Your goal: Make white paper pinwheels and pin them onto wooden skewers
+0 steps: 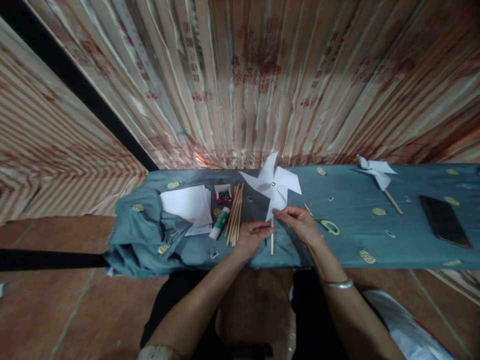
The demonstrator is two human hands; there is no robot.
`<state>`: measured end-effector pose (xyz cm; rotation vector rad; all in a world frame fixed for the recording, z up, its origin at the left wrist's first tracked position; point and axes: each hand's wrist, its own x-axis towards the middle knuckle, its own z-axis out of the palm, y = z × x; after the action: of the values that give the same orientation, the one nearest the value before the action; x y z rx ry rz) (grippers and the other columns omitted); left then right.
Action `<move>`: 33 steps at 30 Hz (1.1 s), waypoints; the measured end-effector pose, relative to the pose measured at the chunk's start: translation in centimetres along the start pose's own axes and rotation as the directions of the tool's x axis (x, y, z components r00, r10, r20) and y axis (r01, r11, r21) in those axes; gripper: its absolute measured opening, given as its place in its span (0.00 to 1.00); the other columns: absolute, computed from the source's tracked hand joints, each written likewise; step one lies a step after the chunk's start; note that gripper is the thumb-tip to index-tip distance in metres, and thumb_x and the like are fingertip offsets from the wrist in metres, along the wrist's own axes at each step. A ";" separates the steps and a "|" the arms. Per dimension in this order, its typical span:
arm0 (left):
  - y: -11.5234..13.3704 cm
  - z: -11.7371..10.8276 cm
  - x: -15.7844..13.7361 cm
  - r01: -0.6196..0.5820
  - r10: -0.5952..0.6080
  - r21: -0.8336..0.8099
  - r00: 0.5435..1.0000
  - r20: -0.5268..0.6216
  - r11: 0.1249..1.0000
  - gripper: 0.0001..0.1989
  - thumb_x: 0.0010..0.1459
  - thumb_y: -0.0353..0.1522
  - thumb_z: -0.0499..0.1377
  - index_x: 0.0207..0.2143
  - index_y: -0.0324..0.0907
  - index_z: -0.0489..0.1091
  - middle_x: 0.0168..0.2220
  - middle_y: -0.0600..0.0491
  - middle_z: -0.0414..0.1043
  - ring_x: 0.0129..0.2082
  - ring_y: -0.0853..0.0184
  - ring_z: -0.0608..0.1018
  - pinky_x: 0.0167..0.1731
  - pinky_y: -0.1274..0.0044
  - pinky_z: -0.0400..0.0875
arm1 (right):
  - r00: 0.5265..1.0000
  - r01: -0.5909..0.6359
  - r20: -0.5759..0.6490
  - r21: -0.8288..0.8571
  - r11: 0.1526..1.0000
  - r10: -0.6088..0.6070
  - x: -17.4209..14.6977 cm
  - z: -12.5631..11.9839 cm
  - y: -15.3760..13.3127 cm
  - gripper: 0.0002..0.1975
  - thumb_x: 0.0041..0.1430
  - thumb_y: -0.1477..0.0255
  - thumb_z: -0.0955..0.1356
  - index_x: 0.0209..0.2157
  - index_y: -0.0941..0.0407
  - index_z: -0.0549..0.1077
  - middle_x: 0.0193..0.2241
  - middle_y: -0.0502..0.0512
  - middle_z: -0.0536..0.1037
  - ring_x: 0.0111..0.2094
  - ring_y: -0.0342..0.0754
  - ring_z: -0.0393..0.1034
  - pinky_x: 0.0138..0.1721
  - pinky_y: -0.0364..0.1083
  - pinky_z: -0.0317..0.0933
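Observation:
A white paper pinwheel [279, 189] with a round metal pin at its centre is held up over the middle of the table. Its wooden stick [272, 245] points down toward me. My left hand [253, 237] pinches the stick just below the blades. The fingers of my right hand [299, 222] are closed on the lower blade's edge, close to the stick. Left of the pinwheel lie a bundle of wooden sticks [234, 215], a green and white glue stick [220, 223] and a small open box of metal pins [224, 194].
White paper sheets [187, 202] are stacked at the left on the teal cloth [352, 200]. Scissors with a yellow-green handle [330, 227] lie right of my right hand. Farther right are another paper pinwheel [377, 172] and a black phone [444, 220]. A patterned curtain [255, 90] hangs behind.

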<state>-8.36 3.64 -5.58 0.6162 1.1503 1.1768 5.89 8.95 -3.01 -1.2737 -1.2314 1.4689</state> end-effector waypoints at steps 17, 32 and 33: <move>0.4 0.9 0.1 -0.019 0.018 0.025 0.998 0.056 1.000 0.20 0.31 0.40 0.76 0.27 0.39 0.80 0.28 0.50 0.81 0.34 0.60 0.81 0.43 0.69 0.74 | 0.996 -0.046 0.084 0.079 0.996 0.039 -1.3 -0.3 0.4 0.15 0.31 0.61 0.81 0.21 0.53 0.80 0.21 0.48 0.79 0.24 0.42 0.68 0.31 0.43 0.63; -0.7 3.1 0.4 0.029 -0.026 -0.027 0.995 0.094 0.999 0.20 0.33 0.38 0.75 0.30 0.38 0.81 0.27 0.49 0.80 0.27 0.69 0.77 0.35 0.76 0.71 | 0.999 0.010 -0.036 0.079 0.997 -0.007 -1.5 -2.1 0.6 0.17 0.34 0.59 0.79 0.21 0.55 0.77 0.19 0.47 0.75 0.23 0.42 0.66 0.29 0.44 0.62; -0.7 3.2 0.3 0.025 -0.023 -0.018 0.995 0.099 1.000 0.19 0.33 0.38 0.75 0.30 0.38 0.81 0.28 0.49 0.80 0.28 0.69 0.77 0.35 0.76 0.71 | 0.998 0.012 -0.055 0.075 0.997 -0.008 -1.4 -2.3 0.6 0.17 0.34 0.59 0.79 0.21 0.55 0.77 0.19 0.47 0.75 0.23 0.42 0.65 0.29 0.44 0.61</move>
<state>-5.18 4.25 -5.22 0.6373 1.0589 1.1234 8.36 7.85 -3.32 -1.2475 -1.1344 1.4504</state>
